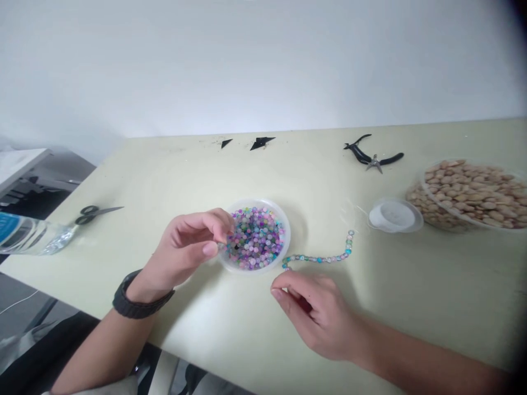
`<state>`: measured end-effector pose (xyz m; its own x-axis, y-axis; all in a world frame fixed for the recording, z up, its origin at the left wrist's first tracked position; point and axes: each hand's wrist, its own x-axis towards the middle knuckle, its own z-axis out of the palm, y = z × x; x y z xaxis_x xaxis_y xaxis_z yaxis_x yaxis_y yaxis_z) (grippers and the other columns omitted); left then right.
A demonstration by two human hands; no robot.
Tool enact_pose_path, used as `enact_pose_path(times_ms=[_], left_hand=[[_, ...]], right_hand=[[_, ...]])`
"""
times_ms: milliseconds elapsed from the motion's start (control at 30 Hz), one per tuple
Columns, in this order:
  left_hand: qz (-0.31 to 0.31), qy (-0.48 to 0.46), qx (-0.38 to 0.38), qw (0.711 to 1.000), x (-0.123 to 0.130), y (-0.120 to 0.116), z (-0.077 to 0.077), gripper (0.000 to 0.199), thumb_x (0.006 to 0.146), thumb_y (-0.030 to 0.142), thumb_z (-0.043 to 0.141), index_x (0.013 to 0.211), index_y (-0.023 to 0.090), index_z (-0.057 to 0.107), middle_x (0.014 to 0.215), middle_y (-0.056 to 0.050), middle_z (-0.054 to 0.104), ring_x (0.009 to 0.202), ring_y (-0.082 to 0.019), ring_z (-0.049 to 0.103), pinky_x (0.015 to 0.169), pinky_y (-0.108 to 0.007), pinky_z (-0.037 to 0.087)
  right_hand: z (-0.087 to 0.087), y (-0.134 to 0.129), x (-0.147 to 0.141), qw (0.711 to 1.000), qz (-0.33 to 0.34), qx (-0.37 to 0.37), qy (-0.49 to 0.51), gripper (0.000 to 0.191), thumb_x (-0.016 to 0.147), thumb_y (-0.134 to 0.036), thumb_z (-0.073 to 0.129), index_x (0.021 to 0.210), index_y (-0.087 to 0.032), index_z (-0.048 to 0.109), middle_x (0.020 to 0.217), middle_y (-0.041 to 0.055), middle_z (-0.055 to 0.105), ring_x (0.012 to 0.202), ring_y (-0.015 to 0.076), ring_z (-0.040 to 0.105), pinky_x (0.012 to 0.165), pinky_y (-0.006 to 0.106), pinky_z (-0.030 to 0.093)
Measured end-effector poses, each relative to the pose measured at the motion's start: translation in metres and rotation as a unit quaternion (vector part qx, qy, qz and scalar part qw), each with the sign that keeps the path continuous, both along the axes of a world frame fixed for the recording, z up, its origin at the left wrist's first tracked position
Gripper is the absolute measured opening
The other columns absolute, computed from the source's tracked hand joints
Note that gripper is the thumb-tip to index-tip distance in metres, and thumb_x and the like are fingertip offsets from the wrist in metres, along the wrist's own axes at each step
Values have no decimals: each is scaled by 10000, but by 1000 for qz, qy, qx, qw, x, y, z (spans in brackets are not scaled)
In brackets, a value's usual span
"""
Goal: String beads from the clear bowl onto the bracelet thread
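Your right hand [317,315] lies nearest, its grip loosely curled, with the fingertips [284,278] right at the end of a strand of blue-green beads [319,259]; this view cannot show whether they hold that end. From the grip, the strand curves away across the tabletop [247,175]. Your left hand [187,247], with a black wristband [135,296] behind it, brings thumb and finger together over the rim of a clear plastic bowl [288,236] filled with purple, pink and teal beads [257,238]; you cannot tell whether that grip holds a bead. Beyond the right grip sit a spool of clear cord [393,215] and black-handled pliers [370,156]; left of the left grip lie scissors [94,215].
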<state>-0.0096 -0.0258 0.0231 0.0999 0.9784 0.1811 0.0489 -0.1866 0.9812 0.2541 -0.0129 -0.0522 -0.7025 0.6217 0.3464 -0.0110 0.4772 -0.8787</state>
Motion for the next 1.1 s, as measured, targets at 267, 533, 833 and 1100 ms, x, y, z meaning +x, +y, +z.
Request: enact_pose_path(times_ms=[267, 533, 833, 1100], left_hand=[[44, -114, -60, 991, 28, -30, 5, 482, 807, 528, 808, 679, 210, 469, 586, 14, 470, 590, -137, 463, 616, -314, 470], [87, -143, -19, 986, 33, -67, -15, 199, 870, 360, 811, 849, 241, 652, 713, 6, 642, 671, -124, 583, 626, -248, 500], [132, -94, -84, 983, 50, -109, -48, 79, 922, 217, 762, 990, 229, 724, 935, -27, 743, 909, -136, 703, 860, -227, 563], [133, -104, -134, 976, 65, -110, -75, 157, 909, 311, 786, 997, 201, 715, 975, -47, 726, 941, -143, 664, 845, -222, 515]], right_hand=[[1, -1, -1, 1000, -13, 22, 5, 120, 1000, -137, 532, 884, -162, 552, 609, -75, 348, 507, 48, 332, 504, 208, 269], [0, -4, -2, 996, -47, 70, 8, 132, 1007, -155, 526, 886, -151, 577, 584, -83, 337, 471, 44, 299, 475, 207, 252], [5, -16, -4, 983, -95, 154, 36, 126, 972, -153, 560, 850, -157, 590, 599, -78, 302, 488, 43, 280, 491, 196, 270], [5, -24, -6, 977, -75, 192, 53, 102, 942, -135, 569, 844, -164, 576, 636, -66, 402, 531, 49, 327, 536, 192, 315]])
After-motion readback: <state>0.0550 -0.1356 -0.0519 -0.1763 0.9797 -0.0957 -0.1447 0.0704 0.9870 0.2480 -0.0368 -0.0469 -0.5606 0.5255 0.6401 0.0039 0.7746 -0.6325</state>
